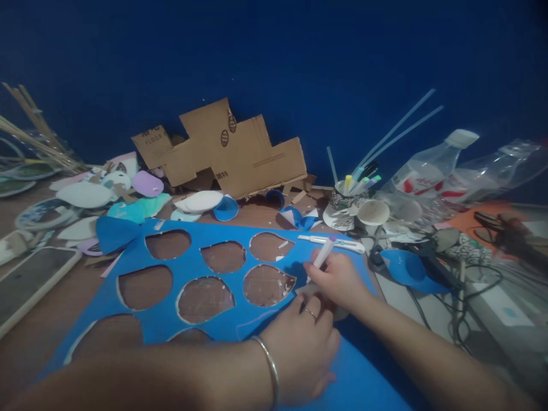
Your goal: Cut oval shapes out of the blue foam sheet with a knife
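Observation:
A blue foam-like sheet [162,319] lies on the table, with several leaf-shaped holes cut through it. My left hand [297,345], with a ring and a silver bangle, presses a pale flat piece [305,289] down on the sheet; most of that piece is hidden under the fingers. Between the fingers of my right hand [342,279] is a white marker [324,251] with a purple end, its tip end hidden behind the hands. A faint drawn outline [257,324] shows on the sheet left of my hands. Just beyond them lies a white utility knife [334,244].
Brown cardboard [240,154] leans at the back wall. A pen cup [342,197] and plastic bottles [432,160] stand back right, cables [464,308] lower down. Foam cut-outs [85,194] and a phone-like slab [36,279] lie left. Blue scraps [405,267] lie right.

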`<state>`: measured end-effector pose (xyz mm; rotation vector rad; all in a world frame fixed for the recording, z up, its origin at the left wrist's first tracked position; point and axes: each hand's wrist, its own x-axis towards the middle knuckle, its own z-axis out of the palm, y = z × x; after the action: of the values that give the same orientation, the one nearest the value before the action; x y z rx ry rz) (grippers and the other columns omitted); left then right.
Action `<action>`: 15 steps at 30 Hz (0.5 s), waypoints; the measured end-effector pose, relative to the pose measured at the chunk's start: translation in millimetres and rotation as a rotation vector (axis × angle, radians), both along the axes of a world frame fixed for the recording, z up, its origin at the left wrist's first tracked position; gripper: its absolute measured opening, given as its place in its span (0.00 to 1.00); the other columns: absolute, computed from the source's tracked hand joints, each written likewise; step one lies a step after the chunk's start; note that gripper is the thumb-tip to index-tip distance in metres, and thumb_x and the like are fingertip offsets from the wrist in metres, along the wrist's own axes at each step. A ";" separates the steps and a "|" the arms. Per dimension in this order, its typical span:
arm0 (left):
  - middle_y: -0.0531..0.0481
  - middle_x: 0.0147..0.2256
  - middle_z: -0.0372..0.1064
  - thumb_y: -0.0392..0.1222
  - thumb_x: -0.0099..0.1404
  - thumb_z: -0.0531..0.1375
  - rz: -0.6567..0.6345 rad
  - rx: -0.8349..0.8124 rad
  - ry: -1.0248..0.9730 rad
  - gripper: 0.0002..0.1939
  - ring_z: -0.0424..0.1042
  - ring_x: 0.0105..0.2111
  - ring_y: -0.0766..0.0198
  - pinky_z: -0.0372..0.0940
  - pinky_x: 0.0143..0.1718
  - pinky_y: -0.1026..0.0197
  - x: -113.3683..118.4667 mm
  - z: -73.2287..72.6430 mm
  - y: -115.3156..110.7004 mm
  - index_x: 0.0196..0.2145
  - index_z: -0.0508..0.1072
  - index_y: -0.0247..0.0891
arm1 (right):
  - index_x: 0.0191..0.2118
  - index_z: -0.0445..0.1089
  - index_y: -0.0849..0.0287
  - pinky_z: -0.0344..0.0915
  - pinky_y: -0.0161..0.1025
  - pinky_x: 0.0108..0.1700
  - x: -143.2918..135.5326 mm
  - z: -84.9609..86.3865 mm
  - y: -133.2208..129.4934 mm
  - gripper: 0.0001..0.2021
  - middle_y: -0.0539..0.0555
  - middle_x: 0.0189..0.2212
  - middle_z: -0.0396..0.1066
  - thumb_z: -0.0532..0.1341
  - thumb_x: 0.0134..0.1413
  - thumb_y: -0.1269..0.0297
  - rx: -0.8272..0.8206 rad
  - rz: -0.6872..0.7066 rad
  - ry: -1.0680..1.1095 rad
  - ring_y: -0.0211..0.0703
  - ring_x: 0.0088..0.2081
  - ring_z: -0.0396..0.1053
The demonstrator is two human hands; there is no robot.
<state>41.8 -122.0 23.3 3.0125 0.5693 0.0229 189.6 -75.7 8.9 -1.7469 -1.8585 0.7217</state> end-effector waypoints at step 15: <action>0.37 0.46 0.61 0.55 0.59 0.50 -0.003 -0.001 0.001 0.23 0.55 0.49 0.43 0.52 0.46 0.46 0.7 -0.1 0.8 0.42 0.65 0.32 | 0.18 0.58 0.59 0.50 0.32 0.22 -3.7 0.5 -2.4 0.13 0.46 0.14 0.59 0.53 0.48 0.59 -0.038 0.017 0.034 0.34 0.19 0.56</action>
<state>42.5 -121.2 23.2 3.0124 0.5647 0.0211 186.0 -78.2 9.4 -1.7326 -1.8505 0.7935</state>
